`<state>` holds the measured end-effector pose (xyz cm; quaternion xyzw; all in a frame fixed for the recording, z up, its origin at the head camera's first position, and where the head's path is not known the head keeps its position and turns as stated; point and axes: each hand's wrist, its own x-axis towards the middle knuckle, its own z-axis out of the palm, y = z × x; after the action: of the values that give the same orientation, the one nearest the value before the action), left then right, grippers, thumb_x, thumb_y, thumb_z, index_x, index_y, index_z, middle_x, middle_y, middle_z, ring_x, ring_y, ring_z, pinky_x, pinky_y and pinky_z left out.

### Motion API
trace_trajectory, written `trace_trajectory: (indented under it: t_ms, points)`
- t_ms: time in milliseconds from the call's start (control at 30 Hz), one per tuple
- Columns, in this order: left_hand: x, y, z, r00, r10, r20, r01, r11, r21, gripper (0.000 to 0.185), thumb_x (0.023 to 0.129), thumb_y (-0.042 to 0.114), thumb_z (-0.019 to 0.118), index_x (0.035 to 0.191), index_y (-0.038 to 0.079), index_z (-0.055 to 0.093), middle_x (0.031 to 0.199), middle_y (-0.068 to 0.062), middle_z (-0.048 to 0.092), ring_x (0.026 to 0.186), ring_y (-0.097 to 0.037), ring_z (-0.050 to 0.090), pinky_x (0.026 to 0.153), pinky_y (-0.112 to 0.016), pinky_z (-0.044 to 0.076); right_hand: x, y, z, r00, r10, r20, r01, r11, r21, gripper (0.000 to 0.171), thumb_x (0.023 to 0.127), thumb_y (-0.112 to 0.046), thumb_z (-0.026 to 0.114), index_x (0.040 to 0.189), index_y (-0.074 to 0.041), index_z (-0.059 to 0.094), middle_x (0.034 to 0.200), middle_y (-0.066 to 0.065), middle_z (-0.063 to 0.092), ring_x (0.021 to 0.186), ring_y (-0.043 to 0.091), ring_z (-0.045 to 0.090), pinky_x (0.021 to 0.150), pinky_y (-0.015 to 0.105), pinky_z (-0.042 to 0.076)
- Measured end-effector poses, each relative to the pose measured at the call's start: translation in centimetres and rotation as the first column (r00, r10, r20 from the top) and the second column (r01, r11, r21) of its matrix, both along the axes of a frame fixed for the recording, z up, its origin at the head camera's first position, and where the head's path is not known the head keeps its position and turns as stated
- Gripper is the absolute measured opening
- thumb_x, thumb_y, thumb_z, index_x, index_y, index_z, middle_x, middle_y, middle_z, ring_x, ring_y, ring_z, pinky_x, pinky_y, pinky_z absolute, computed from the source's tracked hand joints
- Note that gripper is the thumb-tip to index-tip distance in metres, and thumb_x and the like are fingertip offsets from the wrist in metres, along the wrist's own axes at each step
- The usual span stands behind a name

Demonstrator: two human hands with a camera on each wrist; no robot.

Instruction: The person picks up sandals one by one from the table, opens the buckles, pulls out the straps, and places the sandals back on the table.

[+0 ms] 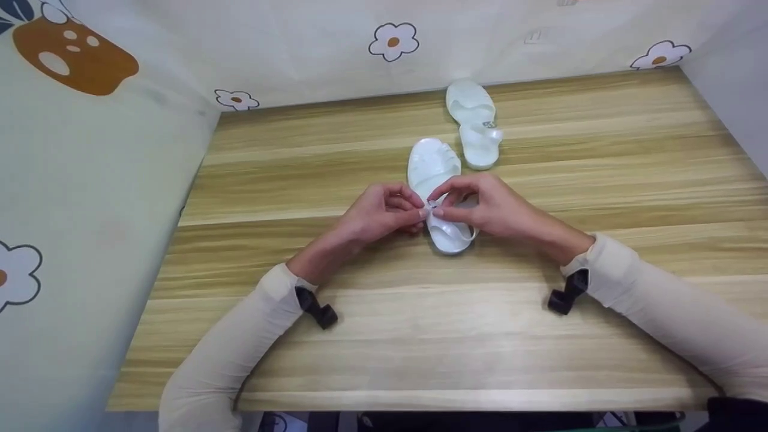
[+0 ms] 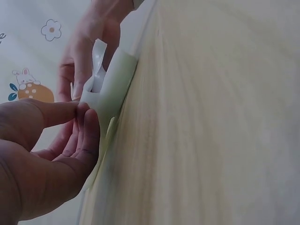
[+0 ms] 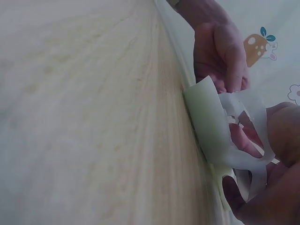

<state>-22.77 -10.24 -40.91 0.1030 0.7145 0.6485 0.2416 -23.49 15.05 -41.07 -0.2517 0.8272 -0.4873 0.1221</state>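
A white jelly sandal (image 1: pixel 433 168) lies on the wooden table (image 1: pixel 384 336) with its heel toward me. My left hand (image 1: pixel 384 211) and my right hand (image 1: pixel 480 207) meet over its ankle strap and pinch the strap and its small buckle (image 1: pixel 433 207) between fingertips and thumbs. In the left wrist view my left hand (image 2: pixel 51 154) pinches the side of the sandal (image 2: pixel 112 84). The right wrist view shows the heel of the sandal (image 3: pixel 208 117), the strap (image 3: pixel 253 159) looped up, and my right fingers (image 3: pixel 276 183) on it. The second white sandal (image 1: pixel 474 120) lies farther back, apart from both hands.
A pale cloth with flower prints (image 1: pixel 393 41) hangs behind the table and along its left side. A grey wall (image 1: pixel 732 66) borders the right. Small black clips hang at both cream sleeves (image 1: pixel 318 309) (image 1: pixel 567 294).
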Motion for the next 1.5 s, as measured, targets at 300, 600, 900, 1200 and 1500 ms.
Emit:
trace_trajectory:
  t_ms: [300,600,900,1200,1500]
  points:
    - [0.0,-0.3,-0.2,1.0,0.014,-0.015,-0.014,1.0,0.008,0.011,0.095,0.009,0.084,0.1,0.004,0.075,0.095,-0.01,0.08,0.08,-0.016,0.074,0.079,-0.031,0.065,-0.1,0.1,-0.2,1.0,0.02,0.001,-0.02,1.0,-0.006,0.022,0.1,-0.028,0.081,0.12,-0.021,0.08,0.097,0.005,0.077,0.091,0.019,0.067,0.075,0.023,0.052]
    - [-0.1,-0.1,-0.1,0.999,0.005,-0.05,-0.005,1.0,-0.01,0.012,0.095,0.011,0.085,0.103,0.005,0.079,0.101,-0.015,0.081,0.084,-0.02,0.074,0.082,-0.034,0.066,0.1,0.4,0.1,0.999,0.006,0.043,-0.006,1.0,-0.001,0.024,0.099,-0.034,0.082,0.12,-0.024,0.082,0.104,0.001,0.081,0.093,0.016,0.067,0.076,0.022,0.055]
    - [0.3,0.4,-0.2,0.995,0.05,-0.09,-0.051,0.999,-0.012,0.016,0.095,0.011,0.084,0.107,0.005,0.075,0.098,-0.011,0.081,0.087,-0.024,0.077,0.08,-0.037,0.067,-0.3,0.3,-0.1,0.997,-0.008,0.08,0.012,0.999,-0.046,0.024,0.098,-0.031,0.083,0.119,-0.02,0.082,0.102,0.006,0.078,0.095,0.018,0.067,0.075,0.023,0.054]
    - [0.3,0.4,-0.6,0.997,-0.013,-0.082,0.014,1.0,0.001,0.023,0.095,0.013,0.084,0.113,0.006,0.071,0.101,-0.006,0.075,0.092,-0.018,0.073,0.085,-0.028,0.063,-0.2,0.4,0.0,0.998,-0.035,0.058,0.037,0.999,-0.029,0.021,0.099,-0.029,0.082,0.116,-0.016,0.083,0.109,0.004,0.082,0.096,0.017,0.069,0.078,0.023,0.056]
    - [0.5,0.8,-0.7,0.979,-0.024,-0.205,0.013,0.998,-0.057,0.023,0.097,0.019,0.083,0.115,0.01,0.071,0.09,-0.005,0.074,0.085,-0.024,0.075,0.083,-0.032,0.064,0.1,0.4,0.3,0.998,-0.053,0.025,0.053,0.998,-0.026,0.018,0.097,-0.026,0.084,0.112,-0.017,0.084,0.104,0.003,0.083,0.094,0.018,0.071,0.079,0.023,0.057]
